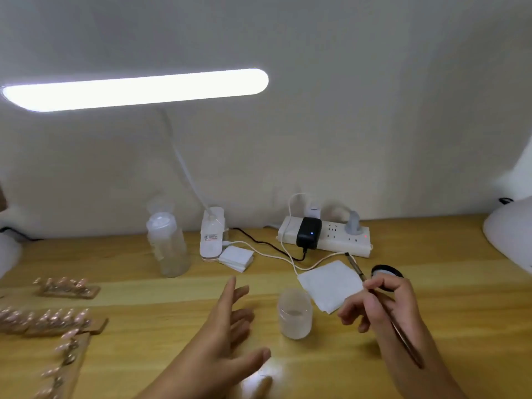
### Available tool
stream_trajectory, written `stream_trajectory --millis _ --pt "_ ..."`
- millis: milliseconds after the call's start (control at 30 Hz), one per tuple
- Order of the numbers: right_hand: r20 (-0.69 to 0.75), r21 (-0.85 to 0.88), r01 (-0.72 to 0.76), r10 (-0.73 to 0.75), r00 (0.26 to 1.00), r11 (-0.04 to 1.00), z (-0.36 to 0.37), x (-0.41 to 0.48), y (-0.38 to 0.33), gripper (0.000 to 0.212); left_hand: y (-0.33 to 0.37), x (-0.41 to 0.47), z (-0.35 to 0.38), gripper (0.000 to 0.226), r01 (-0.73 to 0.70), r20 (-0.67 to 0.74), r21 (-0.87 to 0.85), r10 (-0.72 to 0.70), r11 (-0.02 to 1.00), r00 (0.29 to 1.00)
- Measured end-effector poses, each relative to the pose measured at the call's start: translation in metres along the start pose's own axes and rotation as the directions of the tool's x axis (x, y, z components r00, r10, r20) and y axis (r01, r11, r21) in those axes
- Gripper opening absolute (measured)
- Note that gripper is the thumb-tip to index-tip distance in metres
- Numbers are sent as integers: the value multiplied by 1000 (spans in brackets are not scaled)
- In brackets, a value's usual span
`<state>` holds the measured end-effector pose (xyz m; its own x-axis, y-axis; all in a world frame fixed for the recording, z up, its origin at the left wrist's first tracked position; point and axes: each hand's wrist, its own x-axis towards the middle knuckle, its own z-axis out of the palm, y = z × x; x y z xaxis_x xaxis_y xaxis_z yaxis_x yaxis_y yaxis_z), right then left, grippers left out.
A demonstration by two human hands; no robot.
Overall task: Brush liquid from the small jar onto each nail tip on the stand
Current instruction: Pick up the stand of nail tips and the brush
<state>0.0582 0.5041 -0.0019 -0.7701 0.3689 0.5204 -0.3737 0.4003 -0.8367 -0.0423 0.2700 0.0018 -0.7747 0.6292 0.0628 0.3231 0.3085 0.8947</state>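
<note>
A small frosted jar [294, 313] stands open on the wooden desk [345, 364], with a little liquid in it. My right hand [383, 306] pinches a thin brush [357, 269], whose tip points up and away over a white wipe [331, 285]. Just left of the jar hovers my left hand [227, 326], fingers spread and holding nothing. Wooden stands with pink nail tips [46, 318] lie at the left; one stand [67, 286] is farther back and another [64, 364] runs toward the front edge.
The jar's black lid [387, 272] lies behind my right hand. A clear pump bottle [169, 243], a lamp base [211, 234], a stack of white pads [236, 258] and a power strip [325, 234] with cables line the back. A white dome device [509, 234] sits at the right.
</note>
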Motion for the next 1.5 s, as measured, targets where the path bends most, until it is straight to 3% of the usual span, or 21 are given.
stream_trajectory --millis 133,267,367,467,600,700,867,1000,1067,1133,1167,1233,1267,1300,1333,1400,1433,1500 --pt "76 -13 47 -46 996 999 0 -5 -14 21 -2 -51 -39 101 -90 -95 305 124 948 988" --pt "83 -15 86 -85 993 996 2 -14 -28 13 -17 -107 -84 99 16 -271 618 194 786 943" --pt "114 -189 133 -113 987 973 3 -18 -42 23 -26 -132 -116 93 146 -435 622 185 769 881" --pt "207 -333 239 -176 962 912 21 -26 -61 14 -41 -147 -153 74 288 -602 561 144 776 786" --pt "557 -344 473 -230 798 811 80 -37 -85 18 -55 -153 -192 59 383 -711 377 -1 843 704" --pt "691 -281 439 -138 710 853 131 -36 -89 22 -56 -146 -197 56 373 -684 279 -90 885 724" --pt "715 -265 366 -74 696 892 204 -40 -98 18 -57 -134 -174 61 346 -605 340 -79 874 792" --pt "721 -318 321 8 693 892 216 -35 -106 22 -57 -137 -156 65 390 -511 241 -226 889 829" --pt "719 -367 318 50 694 874 200 -33 -108 22 -51 -141 -155 91 397 -458 125 -302 909 836" --pt "727 -425 303 122 676 853 177 -35 -111 21 -43 -144 -153 124 412 -407 124 -332 903 851" --pt "716 -439 243 173 676 865 168 -33 -108 20 -40 -145 -149 131 422 -381 174 -334 890 862" --pt "644 -401 20 266 717 916 152 -28 -92 15 -37 -142 -138 123 421 -347 322 -308 848 886" --pt "675 -427 -4 322 663 904 141 -26 -86 24 -37 -140 -132 112 406 -345 371 -281 835 895" --pt "664 -409 -73 351 660 910 127 -26 -81 35 -36 -138 -127 103 390 -340 389 -263 835 903" --pt "633 -352 -101 316 707 931 110 -25 -75 44 -33 -136 -122 96 369 -319 391 -252 843 914" --pt "545 -329 152 56 837 932 80 -19 -69 43 -27 -132 -109 90 302 -235 381 -225 874 946" --pt "444 -266 168 -34 895 949 64 -20 -71 29 -23 -130 -100 89 260 -180 378 -205 889 962" --pt "183 -306 217 -167 969 927 48 -16 -57 37 -16 -120 -81 87 168 -89 388 -144 906 986"
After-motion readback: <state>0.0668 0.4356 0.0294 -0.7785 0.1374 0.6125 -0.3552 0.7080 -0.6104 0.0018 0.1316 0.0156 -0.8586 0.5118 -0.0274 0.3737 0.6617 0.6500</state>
